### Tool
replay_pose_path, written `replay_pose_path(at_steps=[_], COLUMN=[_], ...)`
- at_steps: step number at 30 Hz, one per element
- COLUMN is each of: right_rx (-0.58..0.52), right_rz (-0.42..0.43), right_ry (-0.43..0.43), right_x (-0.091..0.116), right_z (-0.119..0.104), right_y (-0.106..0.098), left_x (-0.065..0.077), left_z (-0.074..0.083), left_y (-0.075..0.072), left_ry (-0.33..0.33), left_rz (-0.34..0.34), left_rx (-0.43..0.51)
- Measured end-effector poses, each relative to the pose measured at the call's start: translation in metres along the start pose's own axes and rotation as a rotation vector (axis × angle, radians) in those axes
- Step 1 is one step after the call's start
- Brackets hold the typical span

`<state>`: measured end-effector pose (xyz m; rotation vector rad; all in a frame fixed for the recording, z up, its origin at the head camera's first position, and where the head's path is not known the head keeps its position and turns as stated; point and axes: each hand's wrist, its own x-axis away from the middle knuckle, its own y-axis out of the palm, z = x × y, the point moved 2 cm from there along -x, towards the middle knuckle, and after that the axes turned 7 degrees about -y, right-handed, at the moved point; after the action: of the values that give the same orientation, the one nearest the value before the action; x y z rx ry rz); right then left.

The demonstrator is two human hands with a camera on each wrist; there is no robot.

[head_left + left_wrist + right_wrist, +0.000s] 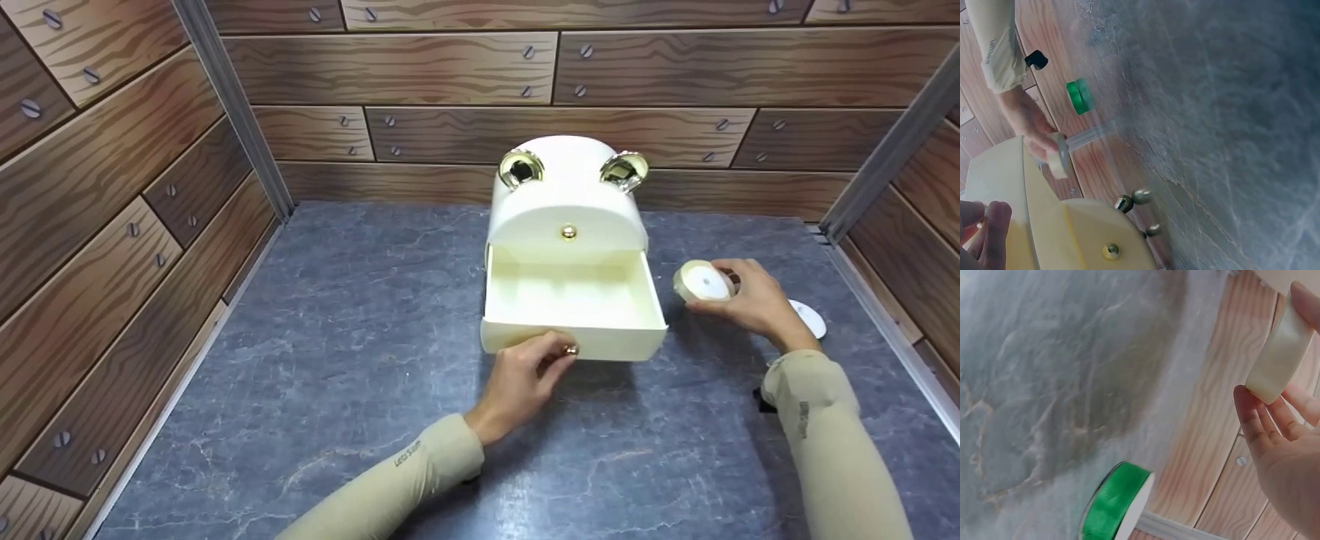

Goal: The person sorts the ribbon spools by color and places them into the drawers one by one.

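Observation:
A cream storage box [568, 202] with a rounded lid, two gold ears and a gold knob stands at the middle of the grey surface. Its drawer [574, 304] is pulled out and looks empty inside. My left hand [525, 375] pinches the small gold knob [571, 349] on the drawer front; in the left wrist view its fingers [995, 225] curl at the drawer edge. To the right of the drawer, my right hand [750, 296] holds a cream ribbon spool [703, 282] off the surface. The spool [1278, 360] sits between thumb and fingers.
A green ribbon spool [1114, 506] lies on the grey surface [337, 337] behind my right wrist, white-faced in the head view [810, 319]. Wood-pattern walls [112, 225] close in the left, back and right sides.

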<state>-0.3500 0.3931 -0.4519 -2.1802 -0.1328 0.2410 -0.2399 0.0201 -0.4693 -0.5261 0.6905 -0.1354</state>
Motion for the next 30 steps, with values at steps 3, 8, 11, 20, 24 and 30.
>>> replay_pose_path(at_steps=[3, 8, 11, 20, 24, 30], right_rx=[-0.007, -0.007, -0.015, -0.054, -0.058, -0.059], right_rz=[0.015, 0.037, 0.046, 0.078, 0.103, 0.114], right_ry=[-0.023, -0.063, -0.083, -0.151, -0.195, -0.248], right_x=[0.001, 0.003, 0.005, 0.012, 0.016, 0.021], right_z=[-0.008, -0.018, -0.025, -0.054, -0.066, -0.088], right_y=[-0.001, -0.004, -0.006, -0.016, -0.021, -0.026], left_x=[0.000, 0.000, 0.000, 0.000, 0.000, 0.000], left_z=[0.000, 0.001, 0.001, -0.001, -0.001, -0.001], left_y=[0.000, 0.000, 0.000, -0.001, -0.001, 0.000], left_ry=[-0.005, -0.011, -0.003, 0.005, 0.000, 0.005], left_rz=[-0.002, -0.008, -0.004, 0.000, -0.003, -0.003], left_rx=[0.006, 0.004, -0.013, -0.019, -0.017, -0.010])
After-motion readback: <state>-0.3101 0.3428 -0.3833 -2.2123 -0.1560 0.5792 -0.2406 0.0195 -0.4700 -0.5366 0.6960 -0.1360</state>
